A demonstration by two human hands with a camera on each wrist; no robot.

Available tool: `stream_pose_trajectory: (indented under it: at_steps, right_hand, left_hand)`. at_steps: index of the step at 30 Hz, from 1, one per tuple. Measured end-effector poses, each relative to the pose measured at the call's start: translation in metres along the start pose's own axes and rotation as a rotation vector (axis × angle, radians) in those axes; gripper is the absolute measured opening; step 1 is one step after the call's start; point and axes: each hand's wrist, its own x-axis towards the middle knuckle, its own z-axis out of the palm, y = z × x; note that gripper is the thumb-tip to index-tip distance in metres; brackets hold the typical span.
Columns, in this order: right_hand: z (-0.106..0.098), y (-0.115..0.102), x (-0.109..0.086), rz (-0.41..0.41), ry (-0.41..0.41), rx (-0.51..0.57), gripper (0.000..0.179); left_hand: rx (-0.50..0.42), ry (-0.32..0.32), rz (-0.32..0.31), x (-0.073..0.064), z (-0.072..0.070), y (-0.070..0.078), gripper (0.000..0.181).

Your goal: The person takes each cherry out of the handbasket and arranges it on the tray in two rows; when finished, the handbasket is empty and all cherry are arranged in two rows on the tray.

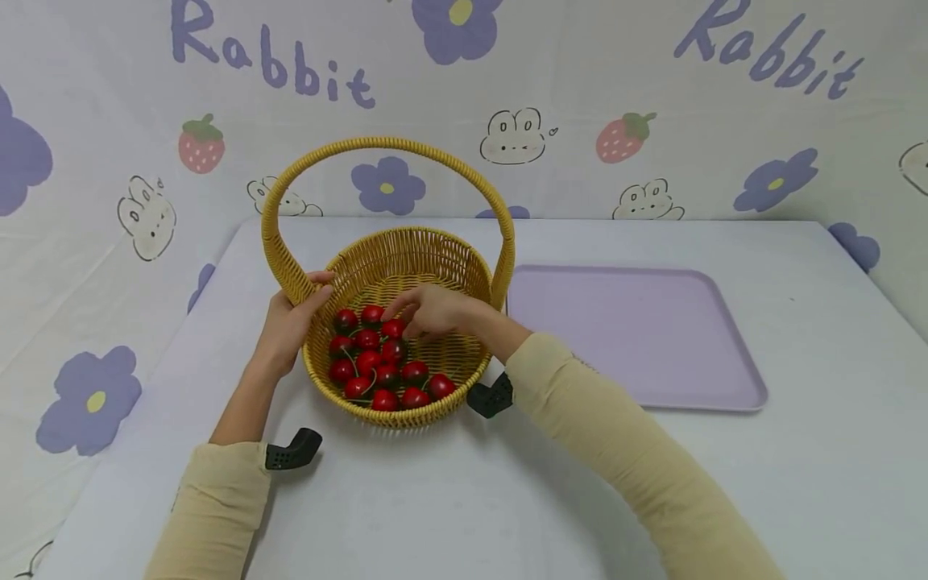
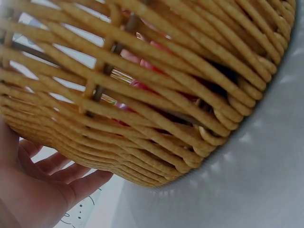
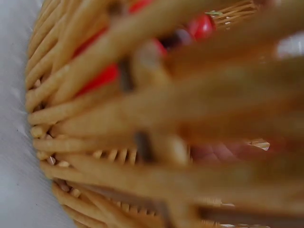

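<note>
A round yellow wicker basket (image 1: 406, 419) with a tall arched handle stands on the table, with several dark red cherries (image 1: 368, 362), some with green stems, gathered in its front left part. My left hand (image 1: 288, 322) grips the basket's left rim at the foot of the handle. In the left wrist view the left hand's fingers (image 2: 88, 183) lie along the outside of the weave. Reaching in over the right rim, my right hand (image 1: 438, 310) has its thumb and forefinger apart, the tips right at an upper cherry (image 1: 394, 329). Wicker mostly hides the right hand in the right wrist view.
A flat lilac tray (image 1: 638, 338) lies to the right of the basket, partly behind the right forearm. Black wrist mounts (image 1: 293, 449) stick out from both sleeves. Behind the white table hangs a cloth (image 1: 435, 89) printed with rabbits, flowers and strawberries.
</note>
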Motion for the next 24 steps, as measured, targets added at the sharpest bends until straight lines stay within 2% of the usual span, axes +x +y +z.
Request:
stream_pose_trajectory:
  at_steps: [14, 24]
  right_hand:
    - [0.0053, -0.0014, 0.0027, -0.066, 0.016, -0.250, 0.032]
    - [0.0036, -0.0005, 0.0032, -0.149, 0.022, -0.315, 0.027]
  left_hand:
    - [-0.004, -0.002, 0.002, 0.0006, 0.0009, 0.0001, 0.045]
    - [0.000, 0.000, -0.005, -0.0001, -0.0002, -0.0011, 0.045]
